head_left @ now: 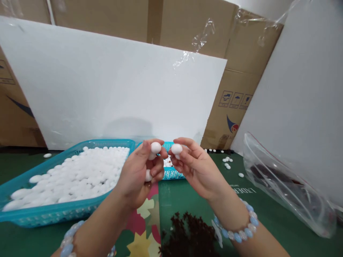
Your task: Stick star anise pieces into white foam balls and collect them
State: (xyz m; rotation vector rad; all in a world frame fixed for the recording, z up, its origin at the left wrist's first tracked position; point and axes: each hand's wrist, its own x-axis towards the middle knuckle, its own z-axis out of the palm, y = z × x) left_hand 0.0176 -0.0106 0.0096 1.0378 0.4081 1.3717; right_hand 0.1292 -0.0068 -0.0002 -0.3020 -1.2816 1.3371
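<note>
My left hand (142,169) is closed around several small white balls: one white ball (155,147) sits between thumb and forefinger, and another lies lower in the curled fingers. In my right hand (197,162), thumb and fingertips pinch a white ball (176,149), with a further white bit under it that I cannot make out fully. Both hands are raised close together, fingertips nearly meeting. Behind them, partly hidden, stands a small blue basket (174,175) with white balls inside. A large blue basket (66,210) full of white balls is on the left.
A heap of dark brown branching bits (190,237) lies at the front. At the right rests a clear zip bag (289,189) with dark brown contents. Loose white balls (227,166) dot the green table (227,221). A white board (128,85) and cardboard boxes (241,53) stand behind.
</note>
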